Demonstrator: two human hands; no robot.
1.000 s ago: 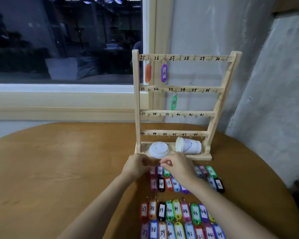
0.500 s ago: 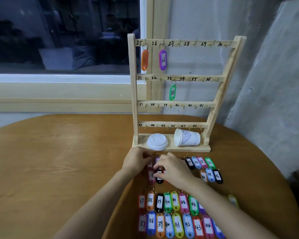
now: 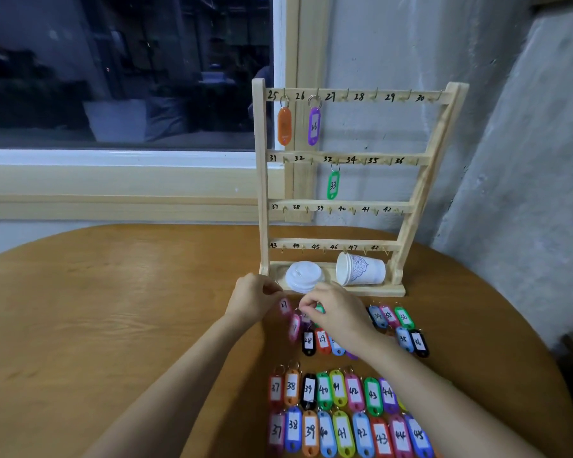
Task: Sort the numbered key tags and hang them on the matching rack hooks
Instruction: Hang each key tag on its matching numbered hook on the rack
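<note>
The wooden rack (image 3: 414,206) stands at the table's back, its four rails numbered 25 to 48. An orange tag (image 3: 284,126) hangs on hook 25, a purple tag 26 (image 3: 313,126) on hook 26 and a green tag 33 (image 3: 333,185) on hook 33. Just in front of the rack base, my left hand (image 3: 250,300) pinches the ring of a pink tag 27 (image 3: 284,306), held a little above the table. My right hand (image 3: 336,314) pinches at the ring of a second, blurred pink tag (image 3: 294,327). Several loose numbered tags (image 3: 339,390) lie in rows nearer me.
On the rack base, a white paper cup (image 3: 361,270) lies on its side next to a white lid (image 3: 303,276). The round wooden table (image 3: 113,309) has bare wood on its left half. A window and a grey wall are behind the rack.
My left hand has raised the pink tag 27 off the top row. My right hand stays over that row, fingers now pinched at a ring. The two pink tags blur from moving.
</note>
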